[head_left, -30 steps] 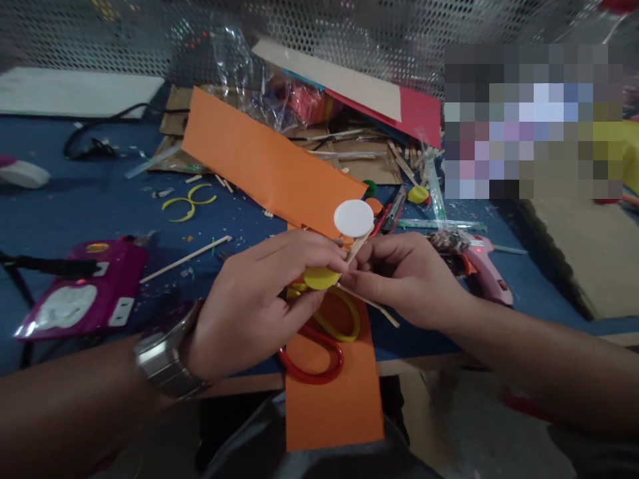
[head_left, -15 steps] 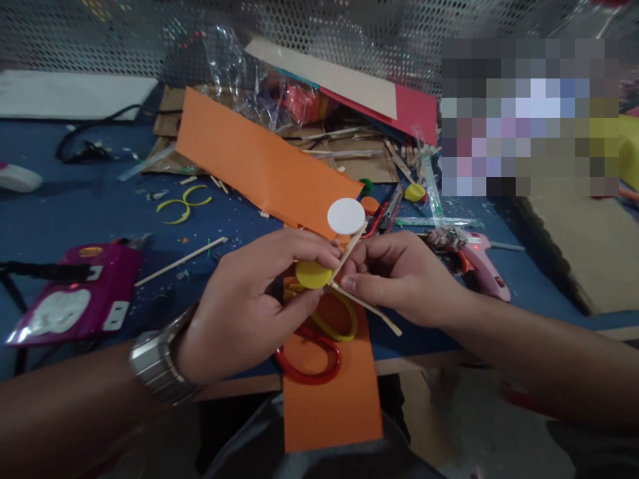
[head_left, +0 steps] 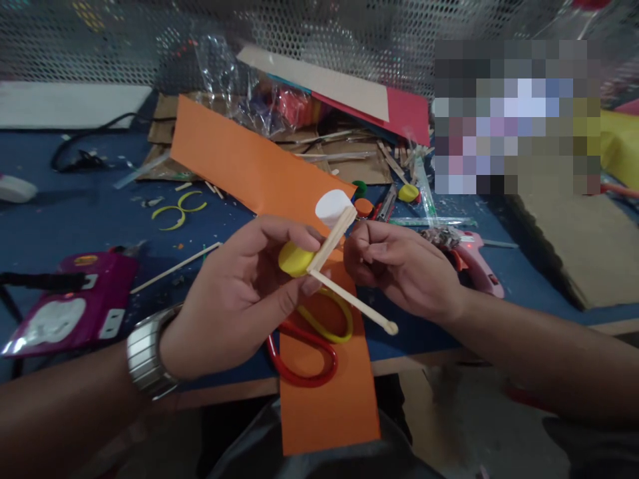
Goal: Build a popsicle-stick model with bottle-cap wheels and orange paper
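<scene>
My left hand pinches a V-shaped piece of joined wooden sticks between thumb and fingers. A yellow disc sits at its joint, and a white disc shows behind the upper arm. The lower stick points down to the right and ends in a small round tip. Beside it, my right hand is closed with fingers curled, apart from the sticks; nothing shows in it. Beneath my hands, scissors with red and yellow handles lie on an orange paper strip.
A purple power box stands at left near a loose stick. At right lie a pink glue gun and thick cardboard. Orange paper, a cutter and plastic bags occupy the back.
My right hand has let go of the sticks and drawn slightly away. The stick piece has turned in my left hand, showing a wider face of the upper arm.
</scene>
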`<state>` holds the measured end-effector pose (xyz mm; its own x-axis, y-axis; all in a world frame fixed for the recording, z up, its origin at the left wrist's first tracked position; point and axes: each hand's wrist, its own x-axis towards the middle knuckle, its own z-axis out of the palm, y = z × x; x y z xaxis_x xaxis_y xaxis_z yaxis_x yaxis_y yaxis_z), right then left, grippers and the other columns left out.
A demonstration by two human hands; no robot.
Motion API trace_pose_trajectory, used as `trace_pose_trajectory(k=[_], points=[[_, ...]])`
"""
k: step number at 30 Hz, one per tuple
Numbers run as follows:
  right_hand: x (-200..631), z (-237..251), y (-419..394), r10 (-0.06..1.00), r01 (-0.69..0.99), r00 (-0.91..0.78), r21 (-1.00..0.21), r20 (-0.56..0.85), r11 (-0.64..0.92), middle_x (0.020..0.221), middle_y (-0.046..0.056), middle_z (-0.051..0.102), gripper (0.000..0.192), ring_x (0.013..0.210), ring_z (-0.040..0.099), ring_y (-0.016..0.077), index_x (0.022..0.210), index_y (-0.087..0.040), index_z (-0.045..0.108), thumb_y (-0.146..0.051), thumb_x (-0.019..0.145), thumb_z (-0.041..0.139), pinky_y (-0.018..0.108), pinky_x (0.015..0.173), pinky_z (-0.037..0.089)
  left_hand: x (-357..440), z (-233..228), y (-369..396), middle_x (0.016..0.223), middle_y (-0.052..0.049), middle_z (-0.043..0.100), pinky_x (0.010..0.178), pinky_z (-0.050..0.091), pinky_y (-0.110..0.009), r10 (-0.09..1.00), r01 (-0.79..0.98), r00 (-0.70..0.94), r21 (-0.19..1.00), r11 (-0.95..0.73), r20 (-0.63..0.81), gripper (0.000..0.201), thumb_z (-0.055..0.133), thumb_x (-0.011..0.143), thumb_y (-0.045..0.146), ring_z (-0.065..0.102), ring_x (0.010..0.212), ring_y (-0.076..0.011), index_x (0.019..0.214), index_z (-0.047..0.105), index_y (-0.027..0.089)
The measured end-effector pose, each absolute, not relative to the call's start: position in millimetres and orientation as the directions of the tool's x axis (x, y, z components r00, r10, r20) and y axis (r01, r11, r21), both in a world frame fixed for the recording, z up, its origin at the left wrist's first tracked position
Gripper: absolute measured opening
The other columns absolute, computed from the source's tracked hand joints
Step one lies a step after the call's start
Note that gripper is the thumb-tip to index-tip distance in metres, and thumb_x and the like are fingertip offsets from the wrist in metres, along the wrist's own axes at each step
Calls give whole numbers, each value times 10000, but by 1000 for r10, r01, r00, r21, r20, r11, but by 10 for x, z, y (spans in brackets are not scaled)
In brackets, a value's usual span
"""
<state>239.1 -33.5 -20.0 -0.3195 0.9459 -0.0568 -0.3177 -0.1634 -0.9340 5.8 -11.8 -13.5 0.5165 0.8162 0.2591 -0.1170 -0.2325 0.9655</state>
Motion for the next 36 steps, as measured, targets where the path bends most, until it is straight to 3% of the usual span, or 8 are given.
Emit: trace_pose_trajectory(k=[3,7,14,16,19,22,28,36], points=[[2392,-192,-320,958,-320,-288,-942,-8,-104,641,-19,515,196,562,410,124,698,-208,557,-201,890,596,292,546,267,60,-113,-114,1168,-38,717,817,671,-242,832,-158,522,980,-123,189,222,831,956,277,759,996,-171,1133,698,260],[2391,-191,-301,968,-270,-233,-963,94,28,637,-21,489,346,566,432,130,644,-217,531,-295,957,657,297,544,314,66,-127,-113,1264,-83,771,962,687,-308,813,-317,569,945,78,124,200,746,1025,254,786,1178,-234,1221,706,253],[2398,-194,-299,978,-194,-63,-964,198,183,603,-34,458,420,558,396,122,636,-226,527,-359,978,732,293,538,321,53,-166,-62,1092,-66,815,827,711,-353,836,-391,540,909,144,100,131,715,1037,300,828,947,-238,1148,766,252],[2404,-207,-280,972,-176,2,-957,234,230,620,-39,458,355,574,407,128,710,-235,558,-365,996,722,291,543,344,43,-166,-51,999,-65,815,777,702,-348,841,-378,533,914,145,87,137,733,1020,325,818,871,-230,1124,773,245],[2403,-231,-244,970,-178,52,-954,237,243,726,-63,492,150,568,400,120,1024,-276,607,-294,970,745,271,519,357,31,-167,-43,929,-66,806,759,686,-330,825,-390,561,901,191,68,158,705,1032,324,800,811,-209,1130,776,223],[2397,-246,-247,969,-93,26,-965,244,245,805,-53,530,277,606,452,127,1175,-287,582,-267,952,745,267,531,394,25,-172,-46,921,-68,795,756,668,-323,818,-375,572,906,197,59,167,645,1065,289,795,806,-206,1124,782,213],[2418,-225,-348,912,179,-147,-896,384,406,903,36,643,46,817,597,194,1048,-245,709,-263,1005,708,332,668,484,48,-150,-86,932,-73,802,733,659,-347,809,-331,584,930,158,71,139,690,1025,287,769,774,-213,1102,782,217],[2412,-208,-356,811,315,-287,-750,509,582,899,52,734,81,894,689,237,1013,-254,730,-230,951,776,402,793,543,71,-145,-114,987,-81,751,791,661,-300,809,-212,587,963,165,-9,159,742,1001,313,741,861,-195,1107,734,195]])
